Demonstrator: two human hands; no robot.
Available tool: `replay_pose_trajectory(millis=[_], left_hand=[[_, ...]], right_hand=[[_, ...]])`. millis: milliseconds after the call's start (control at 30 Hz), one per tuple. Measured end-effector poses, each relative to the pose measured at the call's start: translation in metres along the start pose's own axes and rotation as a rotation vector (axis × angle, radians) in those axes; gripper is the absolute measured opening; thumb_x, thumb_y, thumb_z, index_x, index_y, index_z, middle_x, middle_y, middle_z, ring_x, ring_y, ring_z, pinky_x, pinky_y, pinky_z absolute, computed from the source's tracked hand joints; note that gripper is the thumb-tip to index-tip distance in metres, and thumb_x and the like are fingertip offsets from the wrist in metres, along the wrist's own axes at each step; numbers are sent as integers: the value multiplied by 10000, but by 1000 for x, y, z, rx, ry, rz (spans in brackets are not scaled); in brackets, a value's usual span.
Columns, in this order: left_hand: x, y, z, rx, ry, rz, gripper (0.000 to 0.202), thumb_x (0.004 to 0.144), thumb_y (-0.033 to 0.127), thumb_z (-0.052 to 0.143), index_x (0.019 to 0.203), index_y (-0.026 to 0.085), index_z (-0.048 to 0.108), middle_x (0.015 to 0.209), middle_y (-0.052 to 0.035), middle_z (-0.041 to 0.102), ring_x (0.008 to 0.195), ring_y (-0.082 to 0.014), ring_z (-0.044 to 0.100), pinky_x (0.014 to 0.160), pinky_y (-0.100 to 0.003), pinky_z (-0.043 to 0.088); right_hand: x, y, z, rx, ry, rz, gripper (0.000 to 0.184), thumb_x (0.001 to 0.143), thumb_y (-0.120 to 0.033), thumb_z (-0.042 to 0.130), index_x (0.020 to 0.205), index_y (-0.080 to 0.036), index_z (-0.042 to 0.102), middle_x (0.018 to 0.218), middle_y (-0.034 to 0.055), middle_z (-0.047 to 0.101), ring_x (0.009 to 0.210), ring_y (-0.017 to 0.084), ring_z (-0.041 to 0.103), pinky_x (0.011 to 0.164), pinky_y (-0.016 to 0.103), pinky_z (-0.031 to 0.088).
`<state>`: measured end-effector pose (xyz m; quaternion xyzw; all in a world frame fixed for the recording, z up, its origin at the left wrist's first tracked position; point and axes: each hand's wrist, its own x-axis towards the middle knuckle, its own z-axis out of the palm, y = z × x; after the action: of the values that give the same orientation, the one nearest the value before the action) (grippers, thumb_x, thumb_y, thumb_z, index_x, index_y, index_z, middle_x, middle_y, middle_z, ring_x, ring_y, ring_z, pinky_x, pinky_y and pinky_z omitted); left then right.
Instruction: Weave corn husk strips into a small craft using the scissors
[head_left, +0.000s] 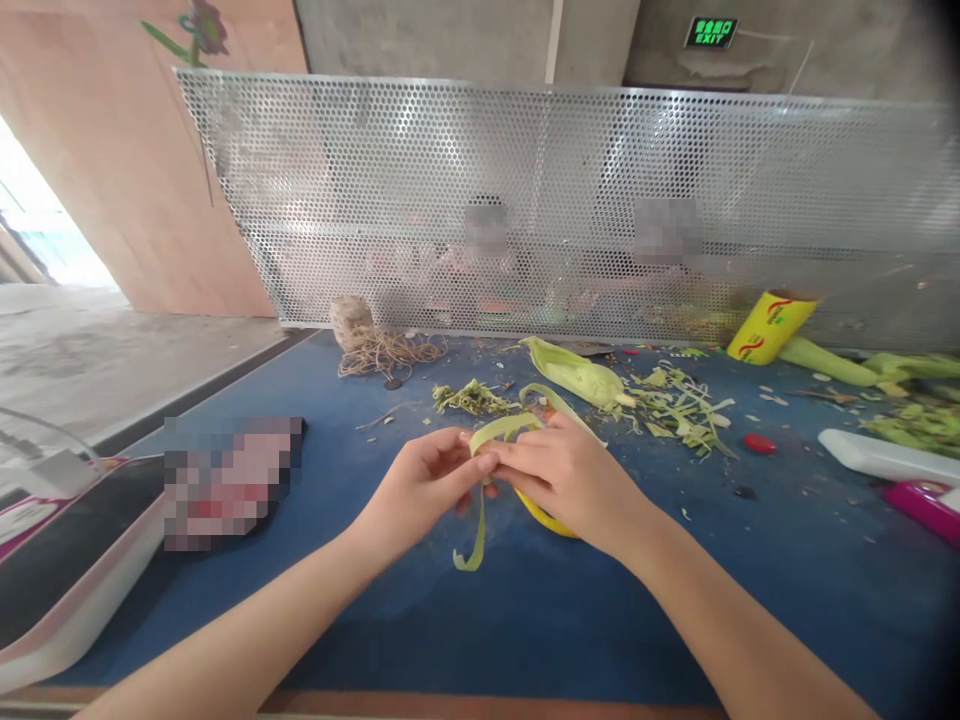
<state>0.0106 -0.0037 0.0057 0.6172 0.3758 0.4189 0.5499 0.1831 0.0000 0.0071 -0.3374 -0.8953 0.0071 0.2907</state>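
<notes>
A pale green strip of corn husk is pinched between my two hands in front of me, its curled tail hanging down over the blue table. My left hand closes on it with thumb and fingers. From the other side, my right hand grips the same looped strip, knuckles up. Below the right hand shows the curved edge of something yellow, mostly hidden. Just beyond the hands lies an ear of corn in its green husk, with shredded husk strips to its right and small curled green scraps to its left.
A perforated metal panel borders the table's far side, people blurred behind it. Tangled twine lies back left. At right are a yellow tube, a red piece and a white long object. A dark-surfaced device stands left.
</notes>
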Motion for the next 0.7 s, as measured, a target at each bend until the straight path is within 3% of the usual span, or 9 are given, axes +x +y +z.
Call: replay_pose_trajectory(millis=[167, 267, 400, 533, 700], left_hand=[[0, -1, -2, 71, 188, -46, 270, 699, 374, 604, 598, 138, 520, 436, 44, 510, 373, -49, 428, 382, -157, 316], [0, 1, -2, 81, 273, -61, 297, 678, 362, 621, 535, 146, 477, 369, 66, 456, 335, -36, 378, 364, -148, 266], [0, 0, -4, 110, 228, -82, 321, 677, 374, 625, 515, 143, 471, 349, 44, 500, 314, -29, 345, 362, -152, 223], [2, -6, -8, 58, 177, -80, 317, 688, 386, 621, 531, 145, 489, 374, 32, 527, 327, -44, 372, 374, -167, 246], [3, -7, -9, 34, 160, -95, 325, 678, 398, 633, 528, 137, 511, 372, 30, 521, 326, -43, 387, 376, -167, 249]], right_hand=[[-1, -4, -2, 403, -20, 231, 305, 862, -252, 411, 1145, -226, 520, 542, -48, 497, 438, 69, 382, 443, 194, 310], [-2, 0, -4, 453, -17, 313, 310, 886, -227, 327, 1098, -238, 552, 574, -35, 473, 416, 59, 338, 403, 181, 296], [-1, 12, -7, 293, -30, 196, 358, 843, -143, 400, 1133, -297, 544, 776, 5, 488, 548, 69, 433, 563, 213, 422], [-2, 19, -13, 209, -105, 12, 509, 786, -58, 461, 1211, -338, 470, 962, 24, 474, 649, 77, 469, 620, 227, 443], [-2, 19, -18, 405, -54, -136, 292, 800, -98, 510, 1014, -254, 630, 948, 26, 555, 789, 98, 525, 704, 224, 449]])
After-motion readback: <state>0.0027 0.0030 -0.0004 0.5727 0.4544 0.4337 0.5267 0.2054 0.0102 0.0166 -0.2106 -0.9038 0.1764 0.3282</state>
